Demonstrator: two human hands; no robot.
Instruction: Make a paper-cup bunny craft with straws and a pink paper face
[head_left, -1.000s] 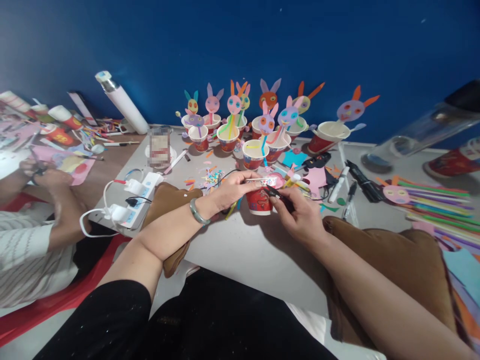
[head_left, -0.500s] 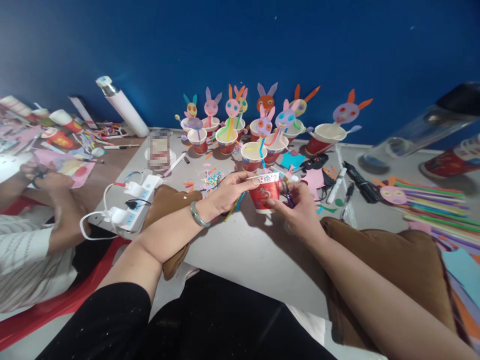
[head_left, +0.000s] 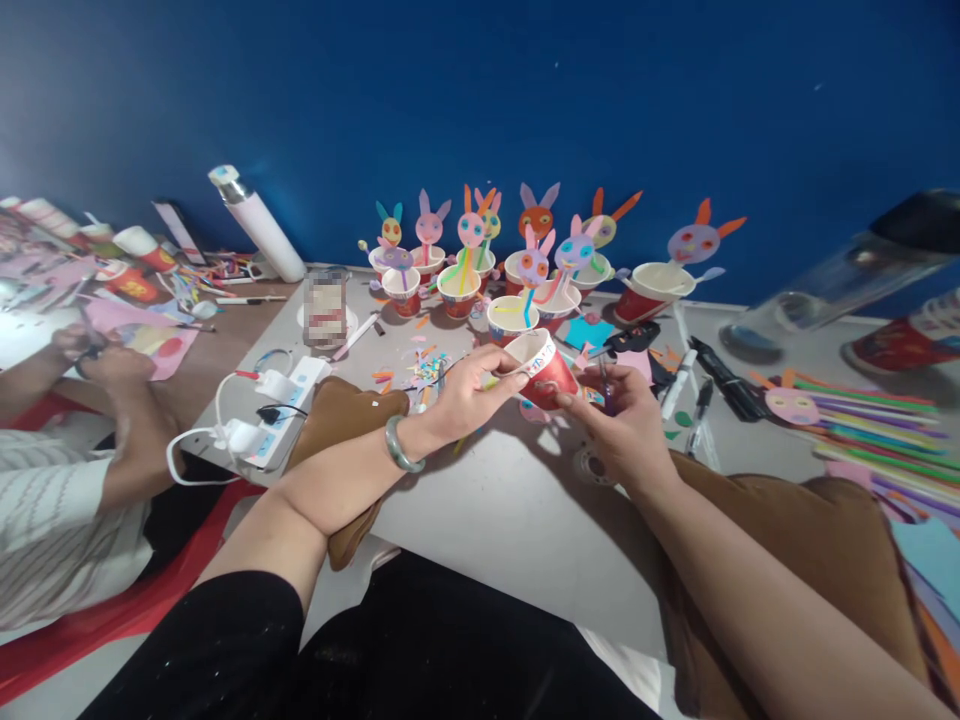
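Note:
A red paper cup (head_left: 551, 385) with a white rim is held above the table, tilted with its mouth toward the upper left. My left hand (head_left: 476, 390) pinches its rim side. At the base end, my right hand (head_left: 619, 410) has its thumb against the cup, and its fingers are closed round a purple-handled pair of scissors (head_left: 606, 388), partly hidden. Below the cup lies a paper face (head_left: 531, 411), mostly covered. A tape roll (head_left: 592, 465) rests under my right hand. Just beyond stands a cup with a yellow straw (head_left: 512, 318).
Several cups with paper rabbit heads (head_left: 459, 290) line the blue wall. Paper scraps (head_left: 427, 370), black markers (head_left: 724, 380) and coloured straws (head_left: 870, 410) lie about. A power strip (head_left: 289, 415) and brown cushions (head_left: 780, 540) flank my arms. At left, a co-worker's hands (head_left: 105, 355) hold scissors.
The cup has tipped from nearly upright, its mouth turning up-left and its base swinging right. My right hand has shifted slightly right and down, uncovering the tape roll. The view has moved slightly.

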